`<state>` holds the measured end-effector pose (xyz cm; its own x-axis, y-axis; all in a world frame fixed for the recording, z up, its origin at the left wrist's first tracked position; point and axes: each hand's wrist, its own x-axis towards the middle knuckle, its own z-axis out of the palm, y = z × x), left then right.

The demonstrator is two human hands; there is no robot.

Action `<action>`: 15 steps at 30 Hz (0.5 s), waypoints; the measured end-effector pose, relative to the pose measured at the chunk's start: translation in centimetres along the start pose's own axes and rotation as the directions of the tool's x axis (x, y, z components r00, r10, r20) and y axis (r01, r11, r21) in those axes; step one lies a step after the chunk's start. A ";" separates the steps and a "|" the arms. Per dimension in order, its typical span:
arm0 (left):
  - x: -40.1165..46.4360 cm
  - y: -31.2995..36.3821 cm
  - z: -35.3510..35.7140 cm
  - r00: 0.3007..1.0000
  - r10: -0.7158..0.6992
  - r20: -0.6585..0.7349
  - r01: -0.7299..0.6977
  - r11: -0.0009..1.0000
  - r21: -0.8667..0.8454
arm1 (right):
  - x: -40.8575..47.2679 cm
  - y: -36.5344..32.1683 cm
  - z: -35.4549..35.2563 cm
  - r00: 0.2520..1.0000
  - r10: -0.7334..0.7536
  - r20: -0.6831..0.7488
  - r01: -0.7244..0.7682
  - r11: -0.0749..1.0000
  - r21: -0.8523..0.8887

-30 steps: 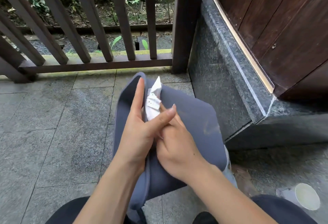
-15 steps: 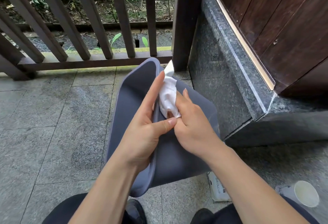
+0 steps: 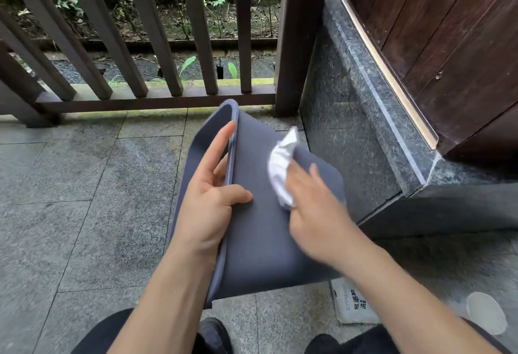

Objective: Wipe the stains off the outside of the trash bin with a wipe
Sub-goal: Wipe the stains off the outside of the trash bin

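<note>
A grey-blue trash bin lies tipped on its side above the stone floor, its open mouth turned left and its base to the right. My left hand grips the rim, fingers inside the mouth and thumb pressed on the outer wall. My right hand presses a crumpled white wipe against the outer wall near the base end. The right hand is blurred by motion.
A dark wooden railing runs across the back. A granite step and a wooden door stand on the right. A wipe packet and a white round cup lie on the floor at lower right.
My right hand with the wipe has slid from beside the rim to the right across the outer wall. My left hand's fingers moved further into the mouth while the bin shifted slightly.
</note>
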<state>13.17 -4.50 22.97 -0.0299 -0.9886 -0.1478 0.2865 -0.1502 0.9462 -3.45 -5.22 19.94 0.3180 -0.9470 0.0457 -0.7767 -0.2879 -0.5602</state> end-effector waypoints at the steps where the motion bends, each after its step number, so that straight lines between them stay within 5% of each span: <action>1: 0.1 0.1 -0.2 1.000 0.002 -0.024 -0.003 1.000 -0.025 | -0.7 -1.3 0.8 0.993 -0.114 0.000 0.114 0.993 -0.008; 4: 0.1 0.4 -1.1 0.996 -0.005 -0.091 0.000 0.999 -0.052 | -1.9 -3.0 2.7 0.956 -0.293 0.019 0.293 0.956 0.015; 6: -0.1 0.7 -1.5 0.993 -0.017 -0.115 0.013 0.999 -0.039 | -0.8 -1.8 2.8 0.960 -0.280 0.013 0.280 0.960 -0.009; 8: -0.4 0.9 -1.6 0.990 -0.034 -0.136 0.031 0.999 -0.019 | 0.8 0.6 2.2 0.997 -0.072 0.031 0.073 0.997 -0.030; 11: -0.7 1.2 -1.5 0.989 -0.045 -0.142 0.044 0.999 -0.012 | 2.3 3.4 1.1 0.948 0.308 0.084 -0.309 0.951 0.006; 13: -0.7 1.5 -1.4 0.987 -0.052 -0.155 0.050 0.999 -0.018 | 2.1 2.5 0.7 0.971 0.241 0.005 -0.240 0.967 0.087; 15: -0.6 1.8 -1.4 0.982 -0.058 -0.182 0.054 0.998 -0.027 | 1.3 0.0 1.0 0.999 0.014 -0.051 -0.008 0.994 0.113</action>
<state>15.07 -4.19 24.30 0.1282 -0.9591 -0.2525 0.3098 -0.2031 0.9289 -2.47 -6.30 19.21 0.2790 -0.9569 0.0803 -0.7126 -0.2624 -0.6507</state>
